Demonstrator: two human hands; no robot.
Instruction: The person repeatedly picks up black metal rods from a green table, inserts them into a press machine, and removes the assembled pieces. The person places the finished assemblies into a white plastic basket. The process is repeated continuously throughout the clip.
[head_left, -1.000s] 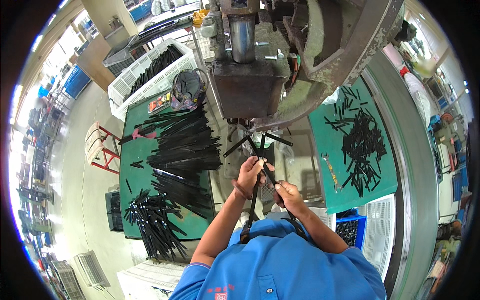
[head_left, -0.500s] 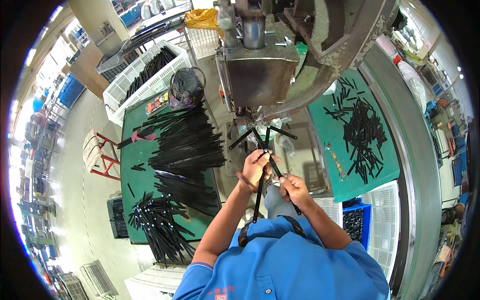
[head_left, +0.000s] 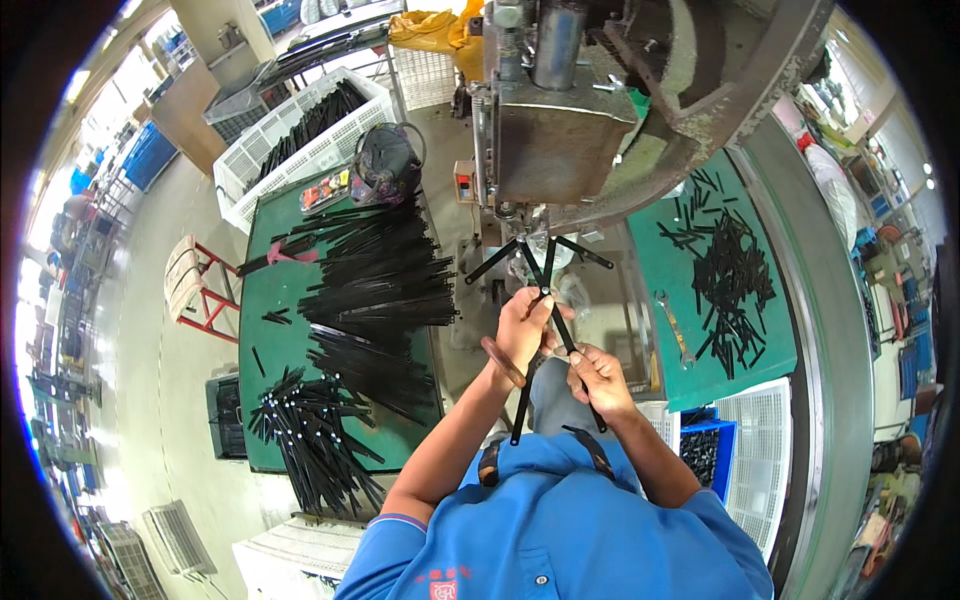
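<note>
In front of me is a hinged frame of black flat metal bars [head_left: 490,261], crossed and joined at a pivot. Two short bars spread outward from its far end, which lies just under the head of a press [head_left: 555,150]. My left hand [head_left: 524,325] is closed around the bars just below the crossing, its thumb close to the pivot. Lower down, the fingers of my right hand [head_left: 600,380] pinch the right-hand long bar. The left-hand long bar hangs down toward my lap. Where the far end meets the press tooling is hard to make out.
Long black strips [head_left: 370,280] and riveted bars [head_left: 310,430] cover much of the left green table [head_left: 262,350]. A pile of short black pieces [head_left: 735,270] and a wrench [head_left: 677,330] lie on the right table. Beside it stands a blue bin [head_left: 728,460]; a red-framed chair [head_left: 205,290] stands far left.
The whole view has shifted a little, with the press now farther right in the picture. Both hands keep their hold on the bars, and the frame's far end stays near the press head.
</note>
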